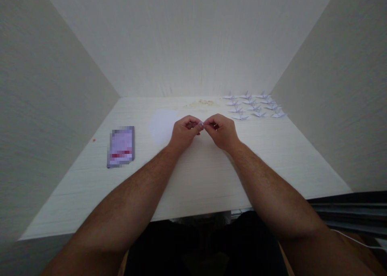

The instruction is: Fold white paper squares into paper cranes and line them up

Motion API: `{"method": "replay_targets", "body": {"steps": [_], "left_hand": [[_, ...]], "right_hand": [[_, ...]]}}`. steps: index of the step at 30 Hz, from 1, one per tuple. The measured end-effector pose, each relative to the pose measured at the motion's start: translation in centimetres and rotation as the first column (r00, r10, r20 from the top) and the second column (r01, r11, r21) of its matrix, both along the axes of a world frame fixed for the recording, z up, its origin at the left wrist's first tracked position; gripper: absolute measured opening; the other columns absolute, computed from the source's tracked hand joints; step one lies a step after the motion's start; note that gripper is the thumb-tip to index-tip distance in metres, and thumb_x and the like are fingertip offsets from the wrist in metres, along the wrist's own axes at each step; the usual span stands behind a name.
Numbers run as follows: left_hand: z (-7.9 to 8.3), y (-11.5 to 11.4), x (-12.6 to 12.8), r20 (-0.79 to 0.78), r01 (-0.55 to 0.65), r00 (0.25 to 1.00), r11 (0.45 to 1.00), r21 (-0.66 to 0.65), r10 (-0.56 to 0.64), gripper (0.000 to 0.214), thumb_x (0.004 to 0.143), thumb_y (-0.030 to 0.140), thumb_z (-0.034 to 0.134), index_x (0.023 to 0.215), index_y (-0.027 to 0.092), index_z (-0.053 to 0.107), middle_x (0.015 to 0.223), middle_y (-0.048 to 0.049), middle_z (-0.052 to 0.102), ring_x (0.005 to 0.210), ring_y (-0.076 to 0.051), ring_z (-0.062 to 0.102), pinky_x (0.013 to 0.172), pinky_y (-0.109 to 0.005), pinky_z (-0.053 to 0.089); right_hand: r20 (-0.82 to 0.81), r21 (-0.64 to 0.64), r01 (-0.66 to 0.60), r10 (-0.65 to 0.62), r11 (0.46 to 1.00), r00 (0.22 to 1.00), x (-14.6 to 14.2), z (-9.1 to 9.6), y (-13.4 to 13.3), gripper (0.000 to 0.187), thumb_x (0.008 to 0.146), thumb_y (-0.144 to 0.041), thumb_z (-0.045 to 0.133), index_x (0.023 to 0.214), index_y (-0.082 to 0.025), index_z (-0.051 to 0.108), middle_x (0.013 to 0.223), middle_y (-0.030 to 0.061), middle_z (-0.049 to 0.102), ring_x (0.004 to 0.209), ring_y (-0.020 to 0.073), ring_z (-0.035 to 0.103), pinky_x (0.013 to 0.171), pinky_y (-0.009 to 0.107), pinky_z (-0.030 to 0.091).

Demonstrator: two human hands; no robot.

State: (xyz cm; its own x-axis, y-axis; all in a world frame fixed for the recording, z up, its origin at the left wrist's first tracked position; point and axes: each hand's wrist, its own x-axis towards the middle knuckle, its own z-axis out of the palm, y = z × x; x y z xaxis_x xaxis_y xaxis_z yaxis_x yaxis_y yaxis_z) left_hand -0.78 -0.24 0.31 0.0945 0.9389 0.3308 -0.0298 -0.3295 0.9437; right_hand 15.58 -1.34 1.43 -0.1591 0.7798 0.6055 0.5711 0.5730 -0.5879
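Note:
My left hand (186, 131) and my right hand (222, 130) meet above the middle of the table, thumbs and forefingers pinched together. Between their fingertips is a small piece of folded white paper (200, 123), mostly covered by the fingers. White paper (162, 123) lies flat just beyond and left of my left hand, partly hidden by it. To the right of my right hand, several folded white paper cranes (240, 117) stand in rows at the back of the table.
A device with a blurred-out lilac screen (121, 147) lies on the left of the pale table (205, 179). Near the left edge is a tiny orange bit (94, 140). Brownish marks (206, 102) show at the back. Walls enclose the table's back and both sides.

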Motion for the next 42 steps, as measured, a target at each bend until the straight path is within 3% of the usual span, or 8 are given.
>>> {"method": "replay_targets", "body": {"steps": [12, 17, 26, 42], "left_hand": [[-0.07, -0.04, 0.13, -0.033, 0.005, 0.999, 0.999, 0.034, -0.004, 0.016, 0.072, 0.027, 0.076, 0.075, 0.017, 0.065, 0.065, 0.0001, 0.067, 0.056, -0.009, 0.06, 0.053, -0.022, 0.053], [-0.13, 0.04, 0.1, -0.019, 0.01, 1.0, 0.999, 0.052, -0.009, 0.017, 0.073, 0.029, 0.077, 0.078, 0.018, 0.065, 0.067, 0.0004, 0.067, 0.058, -0.01, 0.061, 0.054, -0.022, 0.054], [-0.52, 0.17, 0.17, -0.021, -0.014, 1.0, 0.999, 0.051, 0.015, 0.017, 0.073, 0.03, 0.076, 0.08, 0.019, 0.064, 0.065, 0.0017, 0.064, 0.058, -0.01, 0.06, 0.055, -0.023, 0.053], [0.01, -0.19, 0.1, -0.034, 0.013, 0.999, 0.996, 0.088, -0.01, 0.022, 0.073, 0.034, 0.079, 0.078, 0.018, 0.066, 0.075, -0.0005, 0.066, 0.068, -0.01, 0.061, 0.064, -0.024, 0.052]], "right_hand": [[-0.031, -0.03, -0.015, 0.014, 0.999, 0.999, -0.18, 0.13, -0.09, 0.006, 0.085, -0.019, 0.058, 0.079, -0.02, 0.061, 0.077, 0.0009, 0.064, 0.069, 0.0129, 0.056, 0.066, 0.029, 0.045], [-0.106, -0.1, -0.009, -0.002, 0.995, 0.994, -0.35, 0.19, -0.23, 0.01, 0.084, -0.024, 0.061, 0.092, -0.02, 0.065, 0.079, 0.001, 0.068, 0.066, 0.0126, 0.057, 0.064, 0.028, 0.046], [-0.077, -0.087, 0.053, -0.06, 0.995, 0.995, -0.36, 0.02, -0.35, 0.015, 0.085, -0.032, 0.064, 0.079, -0.02, 0.068, 0.07, 0.0002, 0.067, 0.061, 0.012, 0.053, 0.062, 0.028, 0.043], [-0.105, -0.108, 0.015, -0.026, 0.994, 0.994, -0.41, 0.15, -0.5, 0.017, 0.085, -0.032, 0.063, 0.073, -0.019, 0.064, 0.066, -0.0005, 0.064, 0.059, 0.0112, 0.053, 0.059, 0.026, 0.04]]}}
